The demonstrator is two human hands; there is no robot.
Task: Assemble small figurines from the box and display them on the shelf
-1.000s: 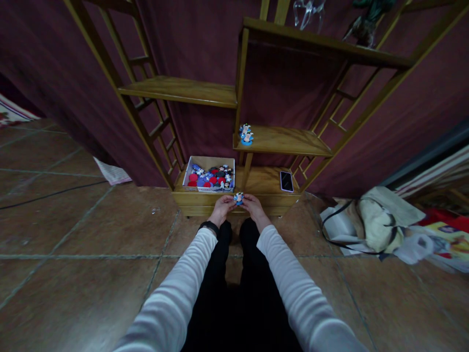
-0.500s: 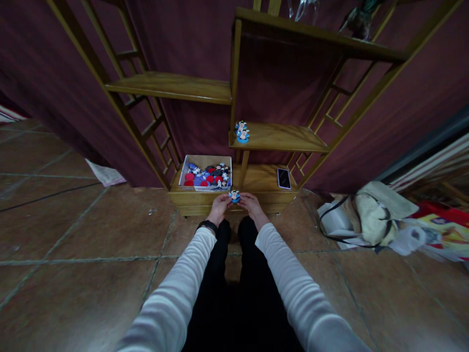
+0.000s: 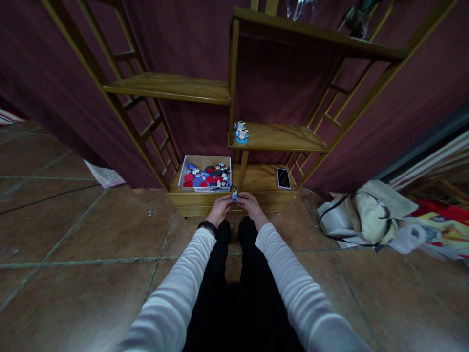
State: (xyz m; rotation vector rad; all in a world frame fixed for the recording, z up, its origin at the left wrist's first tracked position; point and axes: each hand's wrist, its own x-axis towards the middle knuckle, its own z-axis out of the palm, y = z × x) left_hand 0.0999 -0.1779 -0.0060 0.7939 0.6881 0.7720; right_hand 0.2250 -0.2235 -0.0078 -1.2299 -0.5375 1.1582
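Between my two hands, in front of the low cabinet, is a small blue-and-white figurine (image 3: 235,195). My left hand (image 3: 220,207) pinches it from the left, and my right hand (image 3: 251,203) pinches it from the right. The figurine is upright and looks narrow from this side; its details are too small to make out. Just beyond my left hand a white box (image 3: 205,160) holds several loose figurines and red and blue round pieces. Similar blue figurines (image 3: 242,135) stand on the left end of the middle shelf (image 3: 282,137).
A phone (image 3: 283,178) lies on the cabinet top at the right. The wooden shelf unit (image 3: 172,87) rises in front, with a dark red curtain behind. On the tiled floor at right are a cream bag (image 3: 373,215) and plastic bags (image 3: 410,238).
The figurine has been turned between my fingers, from a wide view with its base showing to a narrower one. Both hands stay in about the same place.
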